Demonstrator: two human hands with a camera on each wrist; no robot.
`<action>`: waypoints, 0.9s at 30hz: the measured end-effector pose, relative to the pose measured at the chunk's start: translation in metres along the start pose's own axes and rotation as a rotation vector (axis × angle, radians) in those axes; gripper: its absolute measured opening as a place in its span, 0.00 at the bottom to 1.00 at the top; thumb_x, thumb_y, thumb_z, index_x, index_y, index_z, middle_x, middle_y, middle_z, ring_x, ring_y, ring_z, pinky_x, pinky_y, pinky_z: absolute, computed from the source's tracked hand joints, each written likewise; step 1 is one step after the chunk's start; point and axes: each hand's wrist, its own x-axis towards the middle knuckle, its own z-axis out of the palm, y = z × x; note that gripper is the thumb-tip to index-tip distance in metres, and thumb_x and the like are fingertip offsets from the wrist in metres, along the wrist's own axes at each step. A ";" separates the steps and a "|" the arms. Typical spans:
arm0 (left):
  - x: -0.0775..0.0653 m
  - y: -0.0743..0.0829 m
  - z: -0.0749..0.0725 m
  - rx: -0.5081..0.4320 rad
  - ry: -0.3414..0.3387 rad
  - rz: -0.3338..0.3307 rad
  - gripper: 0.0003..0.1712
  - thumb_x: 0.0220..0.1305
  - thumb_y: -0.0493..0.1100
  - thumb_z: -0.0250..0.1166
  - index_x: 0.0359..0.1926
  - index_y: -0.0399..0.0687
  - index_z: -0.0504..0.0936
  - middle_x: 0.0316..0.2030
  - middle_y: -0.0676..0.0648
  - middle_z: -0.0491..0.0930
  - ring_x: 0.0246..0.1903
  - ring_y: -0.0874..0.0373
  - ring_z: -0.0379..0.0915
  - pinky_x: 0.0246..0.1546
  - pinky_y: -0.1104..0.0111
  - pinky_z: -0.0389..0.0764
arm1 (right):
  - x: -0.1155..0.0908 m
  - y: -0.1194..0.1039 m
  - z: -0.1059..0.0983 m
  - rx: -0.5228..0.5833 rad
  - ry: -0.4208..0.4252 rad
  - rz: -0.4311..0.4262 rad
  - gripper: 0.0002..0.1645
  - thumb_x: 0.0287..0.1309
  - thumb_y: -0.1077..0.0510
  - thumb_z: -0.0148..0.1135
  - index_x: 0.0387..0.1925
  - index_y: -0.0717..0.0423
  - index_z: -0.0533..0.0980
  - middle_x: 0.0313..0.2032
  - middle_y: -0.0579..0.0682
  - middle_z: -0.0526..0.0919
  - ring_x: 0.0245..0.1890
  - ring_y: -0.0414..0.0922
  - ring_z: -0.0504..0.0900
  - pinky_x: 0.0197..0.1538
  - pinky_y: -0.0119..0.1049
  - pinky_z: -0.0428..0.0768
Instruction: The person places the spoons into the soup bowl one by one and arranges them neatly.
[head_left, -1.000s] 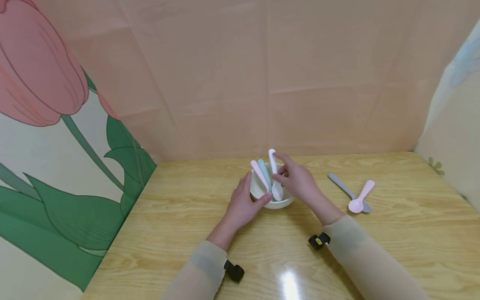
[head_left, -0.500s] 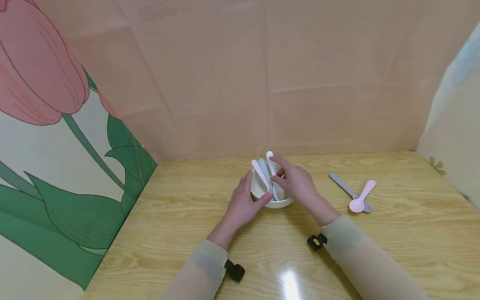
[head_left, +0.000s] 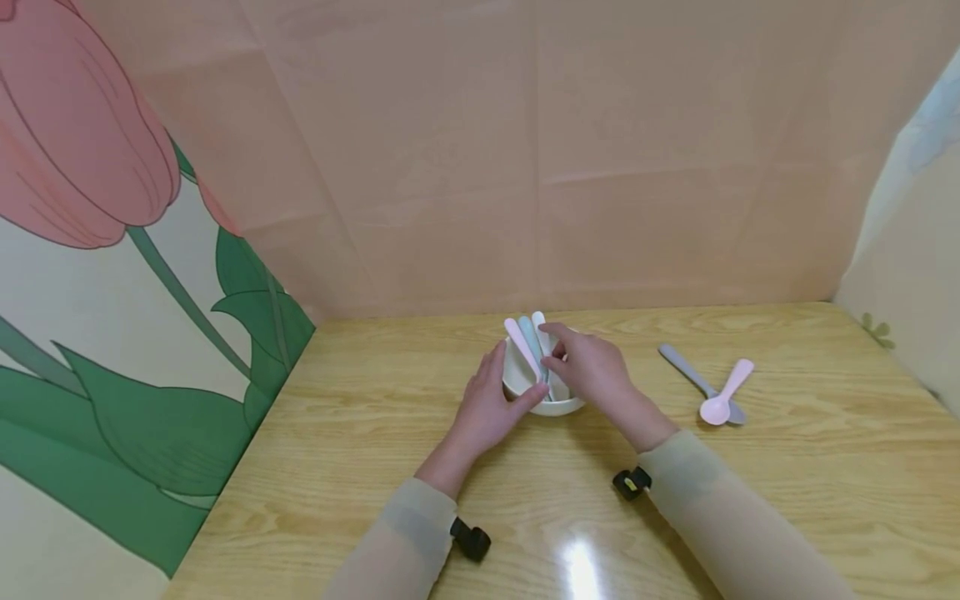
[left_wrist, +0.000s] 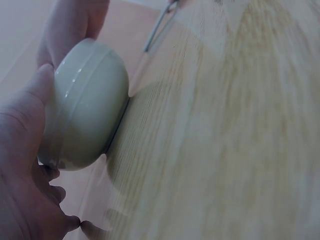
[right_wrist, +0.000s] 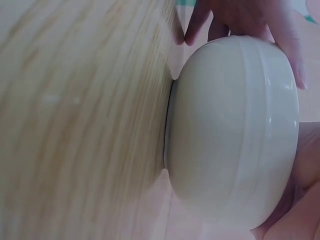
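A white bowl stands on the wooden table and fills much of the right wrist view. My left hand holds its left side, thumb at the near rim and fingers round the wall. Between thumb and fingers, my right hand pinches a white spoon by its handle, over the bowl. That spoon's lower end is inside, partly hidden by the hand and rim. A pink spoon and a light blue spoon lean side by side in the bowl, handles up past the far rim.
Right of the bowl, another pink spoon lies across a grey spoon on the table. A peach backdrop rises at the table's far edge, and a tulip-printed panel borders the left side.
My right hand has lowered the white spoon and shifted it slightly left, so its handle now stands beside the light blue one. The left hand stays on the bowl.
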 end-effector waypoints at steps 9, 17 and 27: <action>0.000 0.002 0.000 0.000 0.004 -0.006 0.63 0.73 0.77 0.64 0.91 0.54 0.45 0.87 0.45 0.54 0.80 0.41 0.60 0.78 0.38 0.61 | -0.002 0.000 0.000 -0.002 0.021 -0.017 0.35 0.72 0.58 0.75 0.75 0.59 0.75 0.41 0.51 0.92 0.32 0.46 0.85 0.37 0.45 0.80; -0.001 0.000 0.000 0.007 0.003 0.004 0.63 0.73 0.79 0.62 0.91 0.53 0.45 0.86 0.44 0.56 0.80 0.42 0.60 0.78 0.37 0.62 | -0.001 0.004 -0.003 0.059 0.013 0.012 0.34 0.74 0.59 0.72 0.76 0.59 0.74 0.44 0.53 0.91 0.38 0.50 0.87 0.43 0.50 0.83; -0.001 0.001 -0.001 0.005 0.003 -0.010 0.62 0.74 0.77 0.63 0.91 0.52 0.45 0.87 0.44 0.54 0.81 0.41 0.59 0.77 0.37 0.62 | -0.001 0.005 -0.010 0.154 -0.009 0.044 0.32 0.75 0.60 0.72 0.76 0.58 0.75 0.44 0.54 0.89 0.43 0.53 0.88 0.45 0.49 0.85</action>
